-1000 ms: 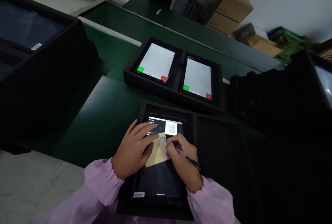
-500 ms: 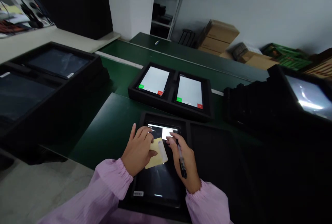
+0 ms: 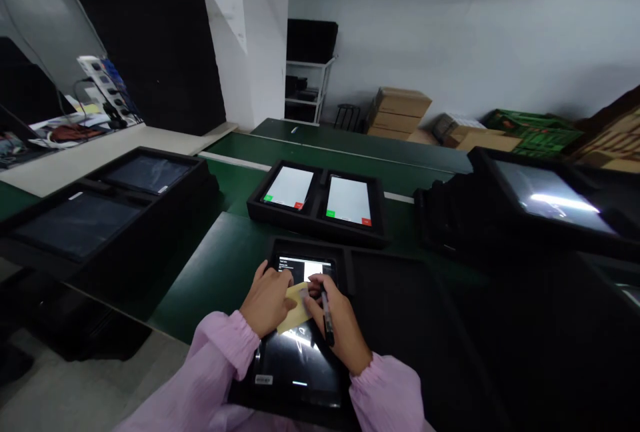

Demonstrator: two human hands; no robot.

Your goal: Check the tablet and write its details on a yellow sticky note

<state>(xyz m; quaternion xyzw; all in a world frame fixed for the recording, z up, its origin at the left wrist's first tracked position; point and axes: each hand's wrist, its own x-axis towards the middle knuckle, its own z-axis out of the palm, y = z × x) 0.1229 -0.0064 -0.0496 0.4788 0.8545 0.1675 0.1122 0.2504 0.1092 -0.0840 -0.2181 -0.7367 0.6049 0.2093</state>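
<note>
A tablet (image 3: 300,372) lies in a black tray (image 3: 361,279) in front of me, with text and a white block lit near its top. Over the screen, my left hand (image 3: 266,304) pinches a yellow slip of paper (image 3: 293,317) between thumb and curled fingers. The fingertips of my right hand (image 3: 341,325) close on the slip's right edge, by a pale strip. A pen (image 3: 327,322) with a clear barrel and dark end lies across that same hand, held against the palm side. Part of the slip is hidden by my fingers.
Just behind, another tray (image 3: 317,229) carries two tablets with white screens and green and red corners. Dark tablets sit in a stacked tray (image 3: 95,219) at left. At right stands a stack of trays with a glossy screen (image 3: 545,195). Cartons (image 3: 400,111) stand by the wall.
My right fingers have moved from above the screen onto the slip's right edge, covering most of the pale strip. The camera view has tilted up, showing more of the room.
</note>
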